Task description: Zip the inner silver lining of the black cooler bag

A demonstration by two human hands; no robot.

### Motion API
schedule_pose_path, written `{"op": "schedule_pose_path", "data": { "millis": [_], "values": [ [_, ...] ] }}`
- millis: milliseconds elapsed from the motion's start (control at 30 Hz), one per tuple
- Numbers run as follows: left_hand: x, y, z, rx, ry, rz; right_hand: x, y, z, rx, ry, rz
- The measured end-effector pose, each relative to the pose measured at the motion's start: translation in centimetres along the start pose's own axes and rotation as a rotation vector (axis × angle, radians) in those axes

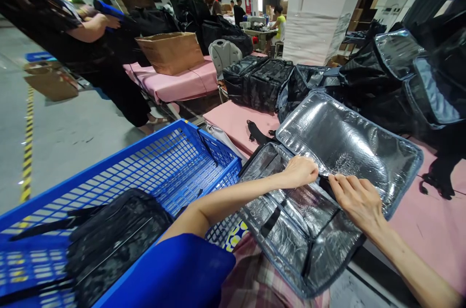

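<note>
Head view: a person works at a pink-covered table in a busy workshop, an open insulated bag lying across the near edge.
Insulated bag: silver foil lining up, lid flap thrown back toward the far right, body hanging partly over the table edge toward the person's lap, which puts the inside seam within easy reach of both hands.
Left hand: fingers curled shut, pinching the foil lining where lid meets body; the grip looks tight on a fold of lining, though the fingertips are tucked out of sight.
Right hand: just beside the left, fingers bent down onto the same seam, thumb side toward the other hand; it presses or pinches the lining there, and I cannot tell whether anything small is held between the fingers.
Why so held: both hands meet at one spot, seemingly to keep the lining taut along the hinge.
Blue crate: plastic mesh, near left, just beside the table, with a black bag lying in it.
Far table: more black and foil-lined bags piled along the far and right side.
Cardboard box: on another pink table, far left.
Other people: one person in dark clothes stands far left; others work in the distance.
</note>
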State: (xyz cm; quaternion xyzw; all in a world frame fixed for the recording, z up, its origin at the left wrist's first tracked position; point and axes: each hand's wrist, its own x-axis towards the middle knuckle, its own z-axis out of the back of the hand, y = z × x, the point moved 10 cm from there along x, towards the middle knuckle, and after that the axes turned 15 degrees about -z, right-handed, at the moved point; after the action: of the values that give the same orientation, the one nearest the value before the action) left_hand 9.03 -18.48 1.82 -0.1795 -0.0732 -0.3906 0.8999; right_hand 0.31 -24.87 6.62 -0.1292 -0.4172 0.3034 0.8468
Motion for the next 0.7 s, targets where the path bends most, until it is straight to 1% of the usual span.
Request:
{"op": "schedule_pose_path", "data": {
  "millis": [167, 300, 400, 500, 567, 633, 700],
  "values": [
    [0.0, 0.0, 0.2, -0.019, 0.000, 0.002, -0.1, 0.3, 0.0, 0.012, 0.005, 0.022],
    [-0.1, -0.1, 0.3, -0.043, -0.001, -0.006, 0.1, 0.7, -0.6, 0.014, 0.054, 0.033],
    [0.0, -0.2, 0.0, -0.053, -0.006, -0.013, 0.4, 1.0, -1.2, 0.018, 0.107, 0.036],
    [0.0, -0.2, 0.0, -0.057, -0.018, -0.018, 0.4, 0.9, -1.5, 0.035, 0.138, 0.028],
    [-0.5, -0.3, 0.4, -0.078, -0.016, -0.036, 0.0, 0.5, -1.5, 0.049, 0.137, 0.014],
    [-1.5, -0.4, 1.2, -0.151, -0.037, -0.055, -0.6, -0.8, -1.5, 0.102, 0.138, -0.087],
    [-3.0, 0.2, 2.2, -0.300, -0.121, -0.003, -1.3, -2.8, -2.0, 0.169, 0.174, -0.287]
  ]
}}
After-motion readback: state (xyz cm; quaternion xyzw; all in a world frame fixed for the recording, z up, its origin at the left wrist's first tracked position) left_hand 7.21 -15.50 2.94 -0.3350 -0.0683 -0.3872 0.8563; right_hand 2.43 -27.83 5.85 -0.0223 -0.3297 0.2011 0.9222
